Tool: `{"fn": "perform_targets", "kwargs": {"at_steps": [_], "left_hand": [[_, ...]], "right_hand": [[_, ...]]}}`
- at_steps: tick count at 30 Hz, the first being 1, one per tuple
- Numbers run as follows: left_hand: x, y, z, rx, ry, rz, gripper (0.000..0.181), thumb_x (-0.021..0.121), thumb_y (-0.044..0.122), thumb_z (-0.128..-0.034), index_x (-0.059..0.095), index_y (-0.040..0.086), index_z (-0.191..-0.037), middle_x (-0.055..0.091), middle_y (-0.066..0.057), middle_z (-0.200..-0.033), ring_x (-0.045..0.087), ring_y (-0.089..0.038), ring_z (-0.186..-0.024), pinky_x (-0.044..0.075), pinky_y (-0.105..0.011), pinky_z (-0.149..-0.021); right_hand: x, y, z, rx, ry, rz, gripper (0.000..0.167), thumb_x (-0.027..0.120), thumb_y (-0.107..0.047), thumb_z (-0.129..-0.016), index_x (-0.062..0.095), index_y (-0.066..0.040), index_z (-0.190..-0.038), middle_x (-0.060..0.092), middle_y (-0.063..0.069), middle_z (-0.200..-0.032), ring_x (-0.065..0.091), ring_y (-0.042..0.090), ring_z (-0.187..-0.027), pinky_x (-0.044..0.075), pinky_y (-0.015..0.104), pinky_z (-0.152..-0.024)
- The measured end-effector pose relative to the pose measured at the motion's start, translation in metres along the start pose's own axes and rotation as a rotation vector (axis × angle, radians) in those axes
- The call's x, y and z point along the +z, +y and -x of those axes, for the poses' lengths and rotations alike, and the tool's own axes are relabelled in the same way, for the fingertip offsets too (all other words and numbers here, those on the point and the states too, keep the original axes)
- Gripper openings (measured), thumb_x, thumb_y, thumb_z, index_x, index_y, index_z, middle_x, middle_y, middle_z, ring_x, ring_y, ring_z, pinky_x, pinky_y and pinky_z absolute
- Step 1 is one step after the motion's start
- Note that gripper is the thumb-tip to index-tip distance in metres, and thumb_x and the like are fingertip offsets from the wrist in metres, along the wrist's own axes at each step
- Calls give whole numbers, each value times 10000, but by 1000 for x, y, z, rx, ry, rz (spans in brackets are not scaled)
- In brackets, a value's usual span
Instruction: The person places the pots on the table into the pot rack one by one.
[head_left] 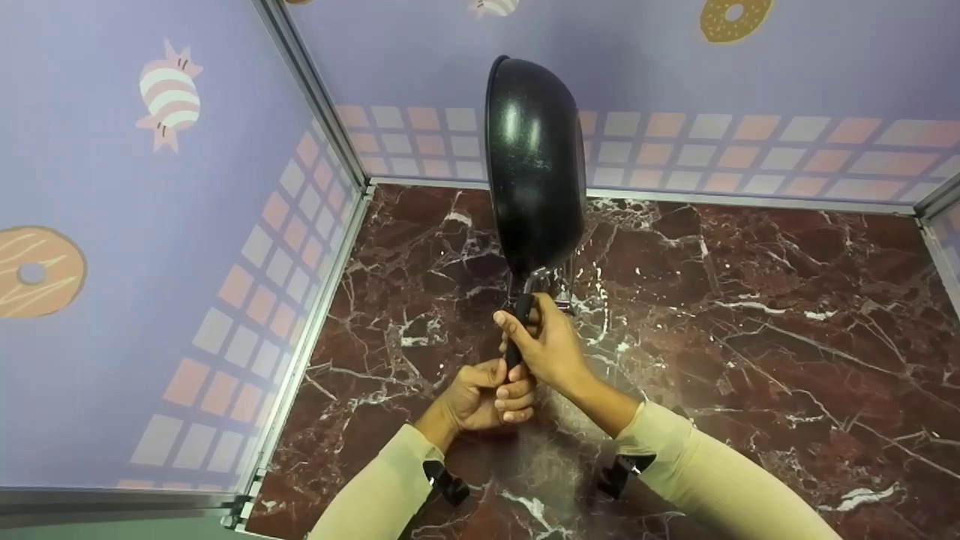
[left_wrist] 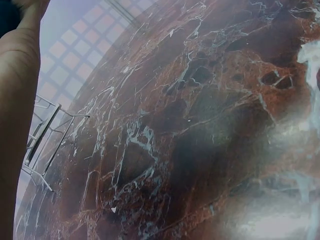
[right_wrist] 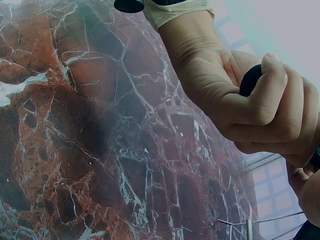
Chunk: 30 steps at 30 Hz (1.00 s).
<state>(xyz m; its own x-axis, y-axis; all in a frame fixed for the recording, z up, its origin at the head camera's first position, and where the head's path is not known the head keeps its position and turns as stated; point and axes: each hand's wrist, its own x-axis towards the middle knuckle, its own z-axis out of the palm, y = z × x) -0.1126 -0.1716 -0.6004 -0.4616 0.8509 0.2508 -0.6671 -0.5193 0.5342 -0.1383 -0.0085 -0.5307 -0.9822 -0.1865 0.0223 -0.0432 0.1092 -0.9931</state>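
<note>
A black wok is held up on its side in the head view, its handle pointing down. Its outer wall and flat base face right; the inside is hidden. My right hand grips the upper part of the black handle, thumb along the near side. Just below, my left hand has its fingers curled round the handle's lower end. In the right wrist view, the handle's rounded end shows inside curled fingers. At the left wrist view's edge, a bare forearm hides most of the hold.
A metal wire stand is on the dark red marbled tabletop, partly hidden behind the wok and right hand in the head view. Lilac panels with printed sweets and checks enclose the back and sides.
</note>
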Motion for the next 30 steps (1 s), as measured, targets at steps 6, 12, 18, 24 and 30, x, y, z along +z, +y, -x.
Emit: {"fn": "perform_targets", "kwargs": {"at_steps": [6,12,18,24,30], "left_hand": [[-2,1,1,1,-12,8,188,477,355,-1145,574,208,-1078,575,126,-847,431,-40,-673,468,-196,-723],[-4,1,2,0,-11,2,198,483,365,-1142,586,211,-1072,582,127,-844,369,-63,-652,477,-196,-723],[-6,1,3,-1,-27,17,181,510,365,-1133,582,210,-1073,572,122,-850,465,-31,-684,481,-199,-730],[-8,2,4,2,-38,21,191,515,372,-1134,584,202,-1080,558,117,-848,497,-24,-705,483,-200,-731],[-9,3,6,3,-41,21,191,513,367,-1133,592,202,-1077,555,117,-841,510,-21,-709,479,-200,-724]], "right_hand": [[2,-1,-1,11,6,6,381,784,-245,-1054,586,-8,-1278,771,93,-858,751,140,-683,622,270,-597],[3,1,-2,20,9,15,397,782,-255,-1057,578,9,-1272,772,91,-859,749,133,-683,619,264,-603],[5,2,-2,30,11,26,374,783,-262,-1056,582,-10,-1245,770,83,-842,744,132,-670,612,263,-595],[8,2,-2,26,21,12,349,784,-244,-1054,582,-20,-1231,770,96,-837,742,136,-672,620,272,-591],[10,2,-3,34,27,44,371,789,-271,-1051,585,-27,-1240,778,82,-837,747,133,-673,619,269,-596]]}}
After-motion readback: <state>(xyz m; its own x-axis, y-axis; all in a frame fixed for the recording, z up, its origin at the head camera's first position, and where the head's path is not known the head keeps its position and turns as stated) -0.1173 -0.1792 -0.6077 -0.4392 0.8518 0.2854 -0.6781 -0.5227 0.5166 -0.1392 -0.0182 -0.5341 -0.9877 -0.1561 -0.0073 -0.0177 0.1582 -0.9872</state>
